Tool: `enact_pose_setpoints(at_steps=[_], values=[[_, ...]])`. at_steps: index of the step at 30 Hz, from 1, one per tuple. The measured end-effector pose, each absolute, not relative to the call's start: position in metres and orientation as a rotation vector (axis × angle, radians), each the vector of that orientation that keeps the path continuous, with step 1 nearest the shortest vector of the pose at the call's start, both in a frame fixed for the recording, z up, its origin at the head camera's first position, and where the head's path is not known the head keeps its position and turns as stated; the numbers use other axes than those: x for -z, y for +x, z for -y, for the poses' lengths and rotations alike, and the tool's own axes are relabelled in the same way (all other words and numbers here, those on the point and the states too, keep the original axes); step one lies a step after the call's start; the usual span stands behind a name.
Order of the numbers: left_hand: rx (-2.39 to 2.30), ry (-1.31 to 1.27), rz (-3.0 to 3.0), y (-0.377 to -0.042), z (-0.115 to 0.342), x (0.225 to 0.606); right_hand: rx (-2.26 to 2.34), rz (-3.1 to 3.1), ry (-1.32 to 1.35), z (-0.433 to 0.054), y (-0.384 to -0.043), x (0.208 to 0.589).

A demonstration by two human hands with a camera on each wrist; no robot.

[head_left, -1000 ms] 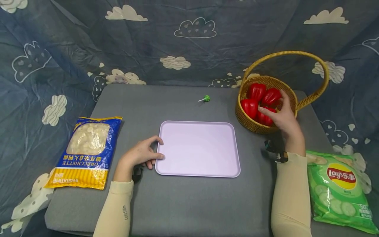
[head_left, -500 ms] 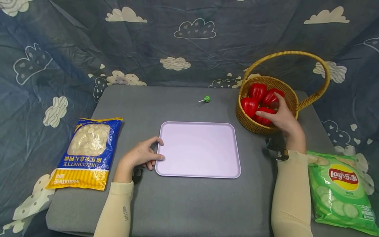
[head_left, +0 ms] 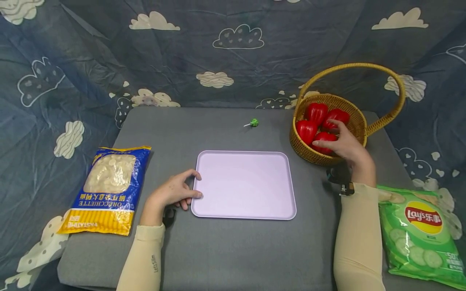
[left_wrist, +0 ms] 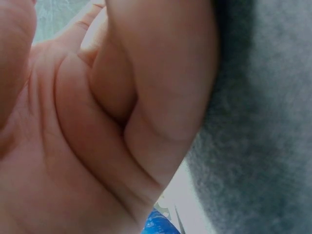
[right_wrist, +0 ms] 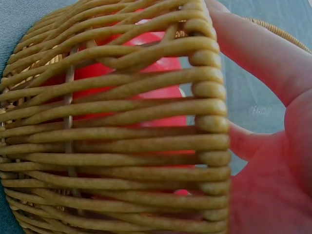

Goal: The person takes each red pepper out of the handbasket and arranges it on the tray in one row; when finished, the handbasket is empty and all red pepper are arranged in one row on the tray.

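My left hand (head_left: 174,192) is at the left edge of a pale purple tray (head_left: 245,184), with thumb and index finger over its rim. Its other fingers are curled just outside the edge, as the left wrist view also shows. Over the wicker basket (head_left: 309,154) at the right, my right hand (head_left: 347,145) reaches in, thumb and index finger spread across the front red bell pepper (head_left: 325,142). Whether they touch it is unclear. Other red bell peppers (head_left: 316,113) lie behind and beside it. The right wrist view shows the basket's woven wall (right_wrist: 122,131) beside the palm.
A blue and yellow bag of orecchiette (head_left: 105,190) lies at the left. A green bag of Lay's chips (head_left: 418,234) is at the right, beside the right forearm. A green lollipop (head_left: 253,122) lies behind the tray on the grey table (head_left: 240,254). The basket handle (head_left: 358,65) arches high.
My right hand has shifted slightly left and lower over the peppers, its index finger coming off the back right pepper toward the front one. The left hand stays at the tray edge.
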State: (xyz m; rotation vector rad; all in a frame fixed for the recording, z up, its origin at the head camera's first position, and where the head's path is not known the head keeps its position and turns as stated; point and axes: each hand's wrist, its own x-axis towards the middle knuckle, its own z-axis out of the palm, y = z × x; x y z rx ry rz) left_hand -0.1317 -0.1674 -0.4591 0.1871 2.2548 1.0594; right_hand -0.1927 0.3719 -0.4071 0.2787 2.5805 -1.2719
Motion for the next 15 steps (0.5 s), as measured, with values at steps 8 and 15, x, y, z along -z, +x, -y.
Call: enact_pose_setpoints(at_steps=[8,15], values=[[-1.067,0.187,-2.252,-0.1313,0.1676,0.4591,1.182,-2.580,0.285,-0.3715,-0.1920,0.4052],[-1.073,0.171,-2.225,-0.1321,0.1689,0.4585,1.124,-2.580,0.297,-0.3727,-0.1932,0.4048]])
